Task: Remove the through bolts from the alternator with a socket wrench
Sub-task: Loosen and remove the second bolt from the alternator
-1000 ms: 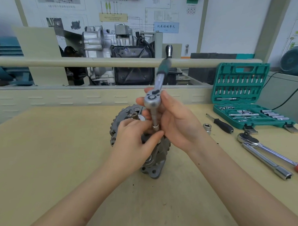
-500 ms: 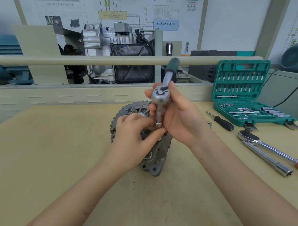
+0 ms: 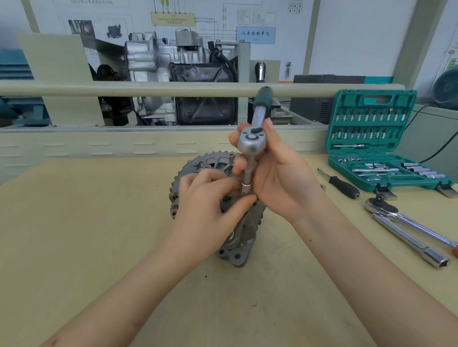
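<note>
A blue wall label [image 3: 255,34] reads 仪表控制单元. The right hand [image 3: 280,173] grips the wrench [image 3: 251,143] (handle up); the left hand [image 3: 208,198] pinches its socket [image 3: 245,187] at the alternator [image 3: 236,226].

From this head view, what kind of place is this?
Probably an automotive training workshop. A cutaway engine assembly stands behind the bench, wiring-diagram boards cover the wall, and an open socket set case lies beside the alternator being worked on.
</note>
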The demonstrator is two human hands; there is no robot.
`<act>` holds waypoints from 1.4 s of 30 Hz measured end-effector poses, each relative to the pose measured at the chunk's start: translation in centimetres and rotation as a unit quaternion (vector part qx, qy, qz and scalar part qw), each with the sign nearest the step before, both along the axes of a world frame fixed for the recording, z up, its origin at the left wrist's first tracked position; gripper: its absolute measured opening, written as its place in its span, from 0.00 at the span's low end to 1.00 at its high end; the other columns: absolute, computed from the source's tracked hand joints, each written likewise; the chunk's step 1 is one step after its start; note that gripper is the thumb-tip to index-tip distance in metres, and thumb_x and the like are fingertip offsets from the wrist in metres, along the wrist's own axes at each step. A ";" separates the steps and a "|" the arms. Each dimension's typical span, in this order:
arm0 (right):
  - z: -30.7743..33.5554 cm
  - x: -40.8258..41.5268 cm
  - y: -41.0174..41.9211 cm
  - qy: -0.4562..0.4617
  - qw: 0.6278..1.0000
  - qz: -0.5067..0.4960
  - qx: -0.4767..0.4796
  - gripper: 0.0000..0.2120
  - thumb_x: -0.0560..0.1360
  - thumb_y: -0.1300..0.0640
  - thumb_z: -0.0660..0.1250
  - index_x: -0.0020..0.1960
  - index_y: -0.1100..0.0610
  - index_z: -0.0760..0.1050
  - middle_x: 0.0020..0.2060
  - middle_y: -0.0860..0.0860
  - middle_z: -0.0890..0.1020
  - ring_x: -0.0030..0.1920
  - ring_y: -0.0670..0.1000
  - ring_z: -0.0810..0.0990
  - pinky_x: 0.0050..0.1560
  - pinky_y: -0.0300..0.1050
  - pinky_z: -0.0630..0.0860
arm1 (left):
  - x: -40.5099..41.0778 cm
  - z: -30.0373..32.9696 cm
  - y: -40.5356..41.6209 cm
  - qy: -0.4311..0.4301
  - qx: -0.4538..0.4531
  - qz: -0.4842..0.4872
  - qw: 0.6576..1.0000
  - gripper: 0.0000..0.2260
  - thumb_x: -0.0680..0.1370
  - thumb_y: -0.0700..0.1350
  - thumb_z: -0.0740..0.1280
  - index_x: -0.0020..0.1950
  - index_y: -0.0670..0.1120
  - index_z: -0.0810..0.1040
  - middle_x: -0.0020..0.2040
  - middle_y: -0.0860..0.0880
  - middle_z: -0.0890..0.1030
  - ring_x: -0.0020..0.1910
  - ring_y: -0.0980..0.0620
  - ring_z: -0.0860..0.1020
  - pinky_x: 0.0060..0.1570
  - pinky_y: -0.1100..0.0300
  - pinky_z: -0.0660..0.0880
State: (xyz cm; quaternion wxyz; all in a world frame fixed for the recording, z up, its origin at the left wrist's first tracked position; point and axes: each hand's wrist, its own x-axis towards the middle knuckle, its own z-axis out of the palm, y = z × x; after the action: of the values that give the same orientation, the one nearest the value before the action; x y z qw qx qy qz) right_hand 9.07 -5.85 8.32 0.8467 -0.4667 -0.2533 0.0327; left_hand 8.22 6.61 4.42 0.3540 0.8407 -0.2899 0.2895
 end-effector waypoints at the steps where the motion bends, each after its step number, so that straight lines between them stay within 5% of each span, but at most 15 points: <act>1: -0.1 -0.1 0.1 -0.005 1.000 0.008 0.000 0.17 0.73 0.47 0.56 0.42 0.55 0.80 0.34 0.48 0.82 0.29 0.45 0.78 0.33 0.37 0.77 | 0.0 0.0 0.0 0.002 -0.011 0.001 1.000 0.07 0.71 0.49 0.71 0.37 0.46 0.79 0.42 0.52 0.77 0.50 0.60 0.69 0.54 0.74 0.52; 6: -0.3 -0.1 0.0 -0.015 0.999 0.038 0.016 0.20 0.68 0.47 0.62 0.52 0.62 0.69 0.34 0.50 0.81 0.34 0.47 0.80 0.35 0.41 0.78 | 0.0 0.0 0.0 -0.002 -0.051 0.003 0.999 0.09 0.68 0.48 0.72 0.32 0.55 0.73 0.34 0.63 0.71 0.46 0.75 0.64 0.52 0.73 0.54; 13: 0.0 0.1 0.0 0.026 1.000 -0.011 0.011 0.21 0.72 0.45 0.56 0.37 0.56 0.83 0.31 0.48 0.78 0.28 0.44 0.77 0.32 0.37 0.75 | 0.2 -0.3 -0.1 -0.002 -0.023 -0.016 1.000 0.04 0.72 0.46 0.70 0.38 0.49 0.78 0.41 0.53 0.76 0.49 0.65 0.68 0.54 0.74 0.53; 19: -0.3 -0.1 -0.1 0.004 0.999 0.005 0.038 0.22 0.69 0.48 0.60 0.59 0.57 0.63 0.32 0.50 0.81 0.32 0.48 0.80 0.34 0.40 0.77 | 0.1 -0.2 -0.1 -0.008 -0.053 0.004 0.999 0.07 0.69 0.50 0.71 0.34 0.52 0.75 0.34 0.62 0.72 0.46 0.76 0.65 0.53 0.74 0.52; 25: -0.2 -0.1 0.0 -0.014 0.999 -0.002 0.047 0.10 0.67 0.48 0.65 0.41 0.54 0.77 0.36 0.50 0.82 0.35 0.48 0.81 0.37 0.40 0.77 | 0.1 -0.1 -0.1 0.008 -0.041 0.002 0.999 0.07 0.70 0.48 0.71 0.34 0.53 0.75 0.37 0.59 0.74 0.47 0.70 0.68 0.54 0.74 0.51; 29: -0.1 -0.1 0.1 -0.017 0.999 -0.026 0.012 0.14 0.70 0.47 0.57 0.48 0.55 0.74 0.39 0.49 0.84 0.33 0.47 0.81 0.34 0.39 0.77 | 0.2 -0.2 -0.1 0.018 -0.020 -0.013 1.000 0.05 0.72 0.47 0.69 0.39 0.46 0.79 0.43 0.52 0.78 0.50 0.63 0.69 0.56 0.73 0.51; 34: 0.0 -0.5 0.2 -0.042 0.999 -0.023 0.013 0.12 0.69 0.49 0.60 0.47 0.56 0.73 0.42 0.51 0.84 0.35 0.48 0.81 0.36 0.40 0.77 | 0.0 -0.1 -0.2 0.008 -0.059 0.009 0.998 0.10 0.69 0.50 0.72 0.31 0.53 0.74 0.35 0.61 0.73 0.46 0.72 0.66 0.54 0.73 0.52; 38: -0.1 -0.6 0.3 -0.060 0.997 -0.019 0.037 0.08 0.68 0.55 0.64 0.45 0.56 0.72 0.41 0.51 0.82 0.36 0.49 0.81 0.37 0.40 0.78 | 0.0 0.0 -0.2 0.012 -0.063 0.023 0.998 0.08 0.69 0.50 0.72 0.32 0.53 0.76 0.32 0.63 0.75 0.47 0.64 0.69 0.53 0.72 0.53; 42: 0.1 -0.7 0.5 -0.041 0.999 -0.022 0.010 0.14 0.69 0.49 0.60 0.49 0.57 0.73 0.40 0.50 0.84 0.33 0.47 0.80 0.35 0.39 0.77 | 0.0 -0.1 -0.2 0.019 -0.079 0.011 0.997 0.06 0.68 0.48 0.73 0.35 0.47 0.80 0.37 0.61 0.74 0.48 0.74 0.65 0.54 0.73 0.53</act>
State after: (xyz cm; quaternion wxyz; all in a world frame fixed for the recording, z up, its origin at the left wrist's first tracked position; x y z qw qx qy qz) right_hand 8.35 -5.36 8.41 0.8406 -0.4649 -0.2778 -0.0072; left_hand 8.24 6.40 4.31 0.4220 0.8183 -0.2504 0.2993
